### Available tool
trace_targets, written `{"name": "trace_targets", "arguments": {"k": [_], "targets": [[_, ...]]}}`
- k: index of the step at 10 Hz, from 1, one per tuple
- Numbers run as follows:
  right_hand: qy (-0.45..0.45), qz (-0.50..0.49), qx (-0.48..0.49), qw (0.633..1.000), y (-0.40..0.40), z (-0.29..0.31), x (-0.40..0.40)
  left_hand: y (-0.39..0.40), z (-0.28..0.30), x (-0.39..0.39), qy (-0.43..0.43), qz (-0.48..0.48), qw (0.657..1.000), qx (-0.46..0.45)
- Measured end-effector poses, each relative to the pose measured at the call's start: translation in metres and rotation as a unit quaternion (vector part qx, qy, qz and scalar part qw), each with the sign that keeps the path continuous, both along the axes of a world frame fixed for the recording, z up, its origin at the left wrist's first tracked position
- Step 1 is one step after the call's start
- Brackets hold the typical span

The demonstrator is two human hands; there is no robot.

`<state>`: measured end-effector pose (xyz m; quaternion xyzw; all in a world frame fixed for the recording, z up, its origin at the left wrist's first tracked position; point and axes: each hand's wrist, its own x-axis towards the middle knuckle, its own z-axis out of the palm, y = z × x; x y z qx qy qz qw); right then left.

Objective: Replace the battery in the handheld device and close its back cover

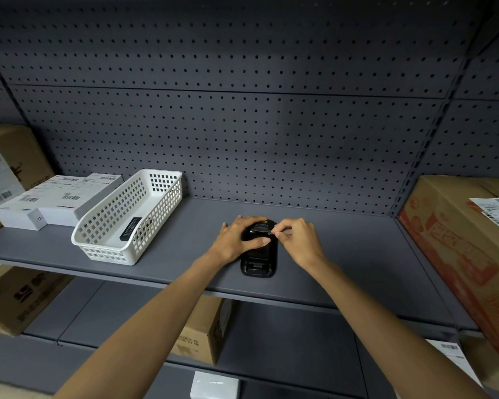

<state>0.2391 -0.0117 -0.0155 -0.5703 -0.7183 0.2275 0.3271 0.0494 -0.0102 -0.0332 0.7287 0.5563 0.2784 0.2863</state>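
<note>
The black handheld device (259, 262) lies back side up on the grey shelf (343, 254). My left hand (236, 237) rests flat over its upper half, thumb across the middle. My right hand (296, 240) pinches at the device's upper right edge with thumb and forefinger; what it pinches is too small to tell. A flat black battery (130, 228) lies inside the white lattice basket (104, 249) to the left.
White labelled boxes (55, 200) and a brown carton (9, 159) stand at the left. A large red-printed carton (458, 254) fills the right end. A pegboard wall backs the shelf. Lower shelves hold more cartons (202, 332) and a white box (213, 385).
</note>
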Motion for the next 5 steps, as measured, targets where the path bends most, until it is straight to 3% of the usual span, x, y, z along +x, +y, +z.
{"name": "trace_targets", "arguments": {"k": [3,5], "targets": [[-0.013,0.016,0.021,1.0,-0.015,0.006,-0.001,-0.012,0.012,0.003,0.044,-0.021,0.999,-0.003],[-0.003,0.003,0.034,0.999,-0.026,0.025,-0.008,-0.018,0.016,-0.008,-0.016,-0.036,0.999,0.028]]}}
